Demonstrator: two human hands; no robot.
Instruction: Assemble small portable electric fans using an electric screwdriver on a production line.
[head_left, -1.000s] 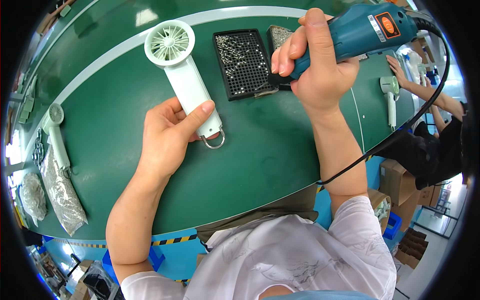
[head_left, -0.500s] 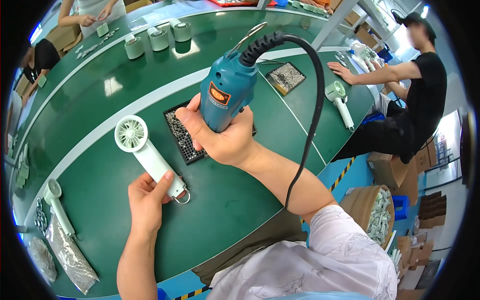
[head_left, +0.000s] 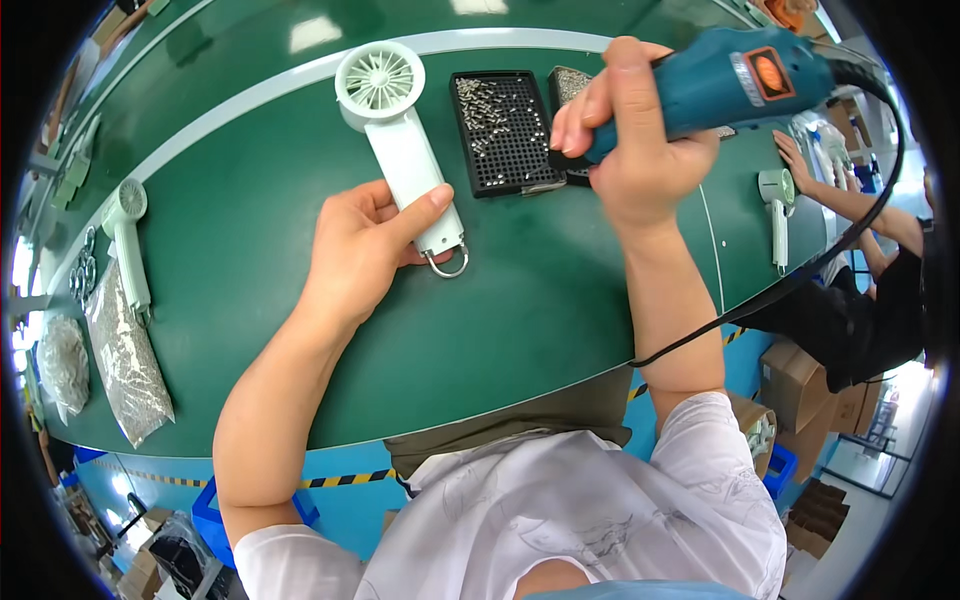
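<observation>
Gripped by its handle, a pale green handheld fan (head_left: 405,165) rests in my left hand (head_left: 365,240), its round grille head pointing away from me and a metal ring at its near end. My right hand (head_left: 645,140) is wrapped round a teal electric screwdriver (head_left: 735,85) with a black cord. The tool lies nearly level, its tip end pointing left toward a black screw tray (head_left: 505,178). Small silver screws cover part of that perforated tray. Whether the screwdriver's tip touches anything I cannot tell.
At the left lie another fan (head_left: 128,235), a bag of small parts (head_left: 125,350) and metal rings (head_left: 85,265). A second screw box (head_left: 570,82) sits behind my right hand. To the right are another fan (head_left: 778,210) and a co-worker's hand (head_left: 793,160). The cord (head_left: 790,285) crosses my right forearm.
My right hand has moved right and turned the screwdriver from upright to nearly level. The fan in my left hand has shifted right. My view has tilted down, showing more of my body.
</observation>
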